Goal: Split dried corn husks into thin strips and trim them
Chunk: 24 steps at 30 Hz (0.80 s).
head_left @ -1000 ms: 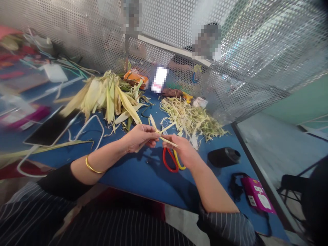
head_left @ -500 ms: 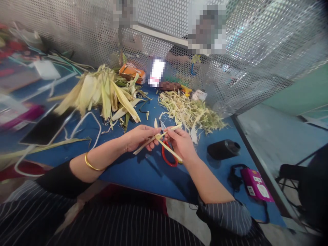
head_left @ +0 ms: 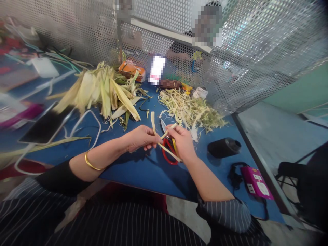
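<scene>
Husk strips (head_left: 169, 152): pale yellowish, skinny, kinda flat, crossing each other just left of the scissors (head_left: 168, 140); one end sticks up left of the blades, another slants down over the handles.
Left hand (head_left: 142, 139): left of the scissors, thumb and fingers pinching the strips about where they cross, rest curled under.
Right hand (head_left: 182, 141): right side of the scissors, back facing up, fingertips pinching a strip.
Forearms (head_left: 210, 181): both angling in toward the scissors.
Shreds (head_left: 189, 109): messy heap beyond the scissors, on the blue bench (head_left: 143, 172).
</scene>
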Tool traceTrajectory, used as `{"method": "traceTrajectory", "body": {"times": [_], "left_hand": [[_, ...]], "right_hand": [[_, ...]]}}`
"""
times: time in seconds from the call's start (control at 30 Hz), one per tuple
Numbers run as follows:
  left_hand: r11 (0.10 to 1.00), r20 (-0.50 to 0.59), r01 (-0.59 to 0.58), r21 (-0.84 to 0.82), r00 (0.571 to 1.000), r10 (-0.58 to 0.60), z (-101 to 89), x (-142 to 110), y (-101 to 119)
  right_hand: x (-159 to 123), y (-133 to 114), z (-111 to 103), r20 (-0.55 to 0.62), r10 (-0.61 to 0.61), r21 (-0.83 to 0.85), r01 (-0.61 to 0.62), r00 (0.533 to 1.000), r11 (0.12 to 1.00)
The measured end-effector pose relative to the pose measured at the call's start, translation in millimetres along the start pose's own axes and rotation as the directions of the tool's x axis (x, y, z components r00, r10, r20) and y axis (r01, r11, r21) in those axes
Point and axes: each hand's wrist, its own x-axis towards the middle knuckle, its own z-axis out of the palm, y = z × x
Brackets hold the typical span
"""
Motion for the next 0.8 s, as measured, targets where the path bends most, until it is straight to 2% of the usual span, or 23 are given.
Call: {"method": "traceTrajectory", "body": {"times": [0.03, 0.07, 0.1, 0.13, 0.17, 0.2, 0.23, 0.3, 0.37, 0.4, 0.47, 0.57, 0.8], "left_hand": [[1.0, -0.002, -0.006, 0.014, 1.0, 0.006, 0.6, -0.8, 0.3], [0.999, 0.002, -0.014, 0.03, 1.0, 0.014, 1.4, -1.7, 0.7], [0.998, 0.016, -0.022, 0.05, 1.0, 0.021, 2.4, -2.6, 1.1], [0.997, 0.037, -0.027, 0.075, 0.999, 0.024, 3.4, -3.5, 1.3], [0.994, 0.066, -0.03, 0.101, 0.998, 0.023, 4.6, -4.4, 1.4], [0.992, 0.098, -0.03, 0.123, 0.995, 0.018, 5.7, -5.2, 1.3], [0.99, 0.129, -0.028, 0.137, 0.992, 0.01, 6.9, -5.9, 1.0], [0.988, 0.173, -0.019, 0.153, 0.985, -0.007, 8.9, -6.7, -0.3], [0.985, 0.18, -0.005, 0.172, 0.983, -0.027, 10.2, -6.7, -1.9], [0.983, 0.18, 0.006, 0.185, 0.983, -0.04, 10.6, -6.4, -2.7], [0.982, 0.183, 0.023, 0.189, 0.981, -0.058, 11.0, -5.6, -3.6], [0.987, 0.214, 0.03, 0.155, 0.975, -0.063, 11.4, -4.3, -3.8], [0.989, 0.262, 0.02, 0.146, 0.963, -0.059, 12.0, -0.5, -9.6]], "right_hand": [[0.3, -3.6, -3.1, -0.075, -0.129, -0.157, 0.116, 0.989, 0.981], [0.3, -7.9, -6.0, -0.122, -0.272, -0.323, 0.22, 0.955, 0.92], [0.0, -12.5, -8.3, -0.112, -0.392, -0.467, 0.3, 0.913, 0.832], [-0.5, -16.9, -9.6, -0.042, -0.46, -0.559, 0.361, 0.887, 0.746], [-1.2, -20.4, -9.9, 0.049, -0.473, -0.605, 0.402, 0.88, 0.687], [-2.1, -22.7, -9.1, 0.145, -0.436, -0.612, 0.427, 0.888, 0.666], [-3.0, -23.8, -7.5, 0.23, -0.361, -0.592, 0.425, 0.904, 0.685], [-4.8, -22.4, -3.1, 0.325, -0.171, -0.51, 0.324, 0.93, 0.797], [-6.2, -18.6, 1.1, 0.336, -0.038, -0.409, 0.182, 0.941, 0.894], [-6.8, -16.7, 2.6, 0.316, -0.013, -0.365, 0.134, 0.949, 0.921], [-8.0, -14.8, 5.0, 0.257, -0.031, -0.312, 0.113, 0.966, 0.943], [-10.6, -16.9, 8.3, 0.19, -0.116, -0.291, 0.169, 0.975, 0.942], [-17.7, -19.0, 18.0, 0.138, -0.268, -0.29, 0.297, 0.954, 0.91]]}}
